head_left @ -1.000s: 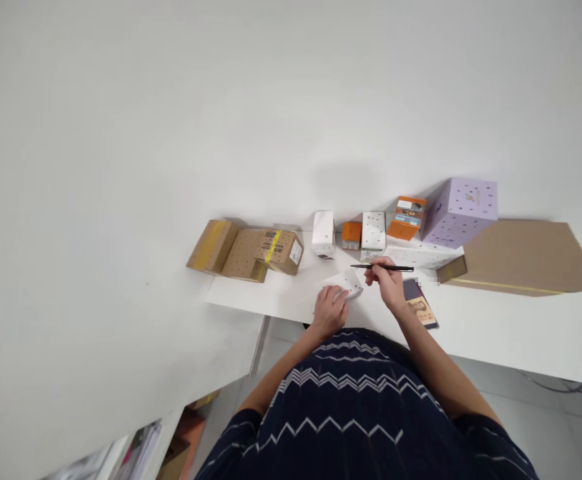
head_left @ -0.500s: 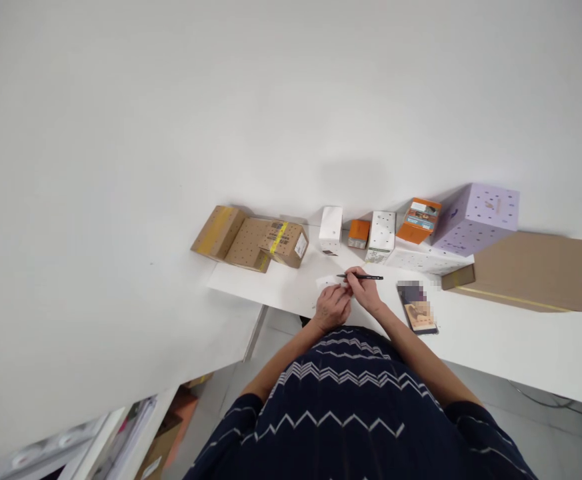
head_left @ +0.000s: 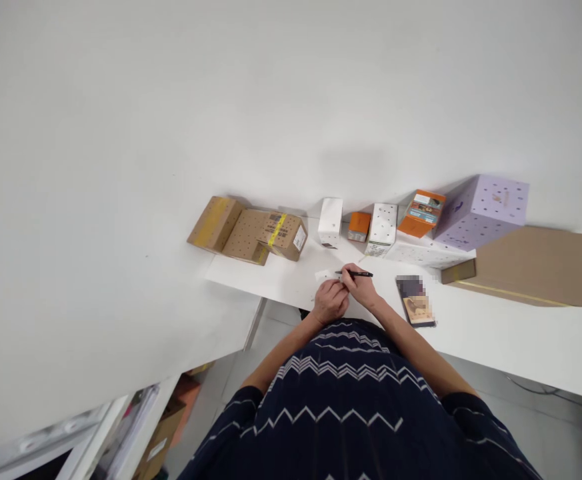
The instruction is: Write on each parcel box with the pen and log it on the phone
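My right hand (head_left: 359, 285) is closed around a black pen (head_left: 363, 273), which lies almost level with one end pointing left. Beneath that end is a small white slip of paper (head_left: 322, 275) on the white table. My left hand (head_left: 331, 301) rests on the table against my right hand, its fingers curled in near the pen's left end. Whatever the left fingers pinch is hidden or too small to name. To the right of my hands lies a phone (head_left: 415, 310), its screen lit and partly blurred.
Brown cartons (head_left: 215, 223) with yellow tape stand at the back left. Along the wall are a white box (head_left: 331, 220), a small orange box (head_left: 359, 225), a dotted white box (head_left: 383, 227) and a tall lilac box (head_left: 485, 210). A large flat carton (head_left: 541, 267) lies at the right.
The right hand has shifted slightly left and the pen has turned a little in it. The left fingers look more curled than before. The whole view has tilted slightly.
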`<state>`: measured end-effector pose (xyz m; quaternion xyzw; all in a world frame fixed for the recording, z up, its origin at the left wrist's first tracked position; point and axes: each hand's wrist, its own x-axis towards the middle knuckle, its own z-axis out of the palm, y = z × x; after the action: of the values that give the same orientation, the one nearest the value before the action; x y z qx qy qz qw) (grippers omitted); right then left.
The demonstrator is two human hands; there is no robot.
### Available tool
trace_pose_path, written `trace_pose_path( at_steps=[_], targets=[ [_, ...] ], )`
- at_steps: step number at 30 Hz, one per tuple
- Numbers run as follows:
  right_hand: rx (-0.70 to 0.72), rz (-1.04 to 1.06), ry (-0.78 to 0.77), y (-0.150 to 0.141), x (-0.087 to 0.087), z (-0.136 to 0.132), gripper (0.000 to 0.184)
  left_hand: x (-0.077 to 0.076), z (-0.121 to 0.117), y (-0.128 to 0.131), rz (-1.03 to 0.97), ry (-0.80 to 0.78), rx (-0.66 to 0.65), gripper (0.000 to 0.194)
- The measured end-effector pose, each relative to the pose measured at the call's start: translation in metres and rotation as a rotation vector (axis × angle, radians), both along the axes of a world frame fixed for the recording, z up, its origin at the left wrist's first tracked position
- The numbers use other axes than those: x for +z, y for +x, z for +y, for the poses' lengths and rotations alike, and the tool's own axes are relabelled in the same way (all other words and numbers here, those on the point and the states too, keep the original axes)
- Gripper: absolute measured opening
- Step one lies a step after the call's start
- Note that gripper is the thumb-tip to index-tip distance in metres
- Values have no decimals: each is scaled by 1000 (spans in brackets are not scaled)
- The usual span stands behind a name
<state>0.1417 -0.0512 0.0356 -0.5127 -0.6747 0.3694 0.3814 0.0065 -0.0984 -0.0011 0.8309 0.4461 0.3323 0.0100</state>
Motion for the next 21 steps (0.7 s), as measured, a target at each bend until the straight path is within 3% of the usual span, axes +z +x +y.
trace_pose_path(
  at_steps=[7, 14, 17, 21],
  targets=[
    [0, 0, -2, 0, -1, 0, 20, 8, 0, 1, 25, 61, 4, 16],
    [-4, 95, -51, -1, 3, 0, 20, 7, 0, 1, 42, 74, 19, 18],
    [-136, 267, -165, 3, 0, -3, 23, 7, 0, 1, 53, 52, 17, 20],
    [-440, 367, -238, 25, -6, -5, 30, 5, 0, 0, 61, 17, 22, 22]
  ],
)
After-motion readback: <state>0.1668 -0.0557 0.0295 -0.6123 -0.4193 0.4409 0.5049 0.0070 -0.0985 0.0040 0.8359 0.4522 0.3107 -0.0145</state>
